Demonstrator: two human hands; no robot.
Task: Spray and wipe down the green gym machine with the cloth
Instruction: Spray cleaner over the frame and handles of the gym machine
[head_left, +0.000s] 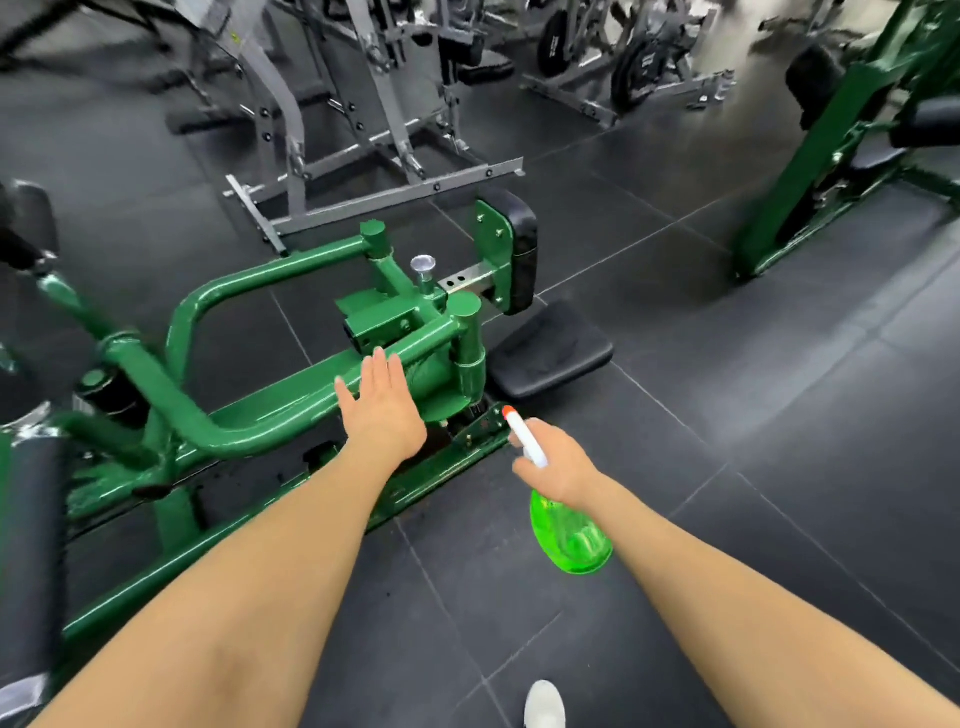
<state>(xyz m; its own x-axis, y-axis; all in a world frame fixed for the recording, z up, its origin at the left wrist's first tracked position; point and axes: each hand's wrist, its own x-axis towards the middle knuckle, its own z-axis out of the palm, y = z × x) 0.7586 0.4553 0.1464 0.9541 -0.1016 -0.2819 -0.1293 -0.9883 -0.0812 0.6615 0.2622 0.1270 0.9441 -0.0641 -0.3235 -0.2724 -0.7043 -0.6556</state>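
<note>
The right hand (558, 465) curls around the white trigger head of a translucent green plastic spray bottle (571, 535), whose orange-tipped nozzle points toward eleven o'clock at the base of the glossy green-painted steel gym machine (270, 410); the bottle's body hangs below the fist toward five o'clock. The left hand (384, 410) is flat, fingers straight and spread, holding nothing, its fingertips reaching toward twelve o'clock onto the machine's thick green tube near the pivot post (467, 332). No cloth is visible in either hand or anywhere on the dark rubber tile floor (727, 415), so the step in hand looks like spraying. To do it well, the nozzle probably should lift from the low base rail up to the tube and post, and the left hand should clear the spray line before the trigger is squeezed. A short mist should suit glossy paint better than a soak, which would likely run down toward the black padded seat (550, 348) at one o'clock of the bottle. Grey machines (374, 130) stand further off at twelve.
</note>
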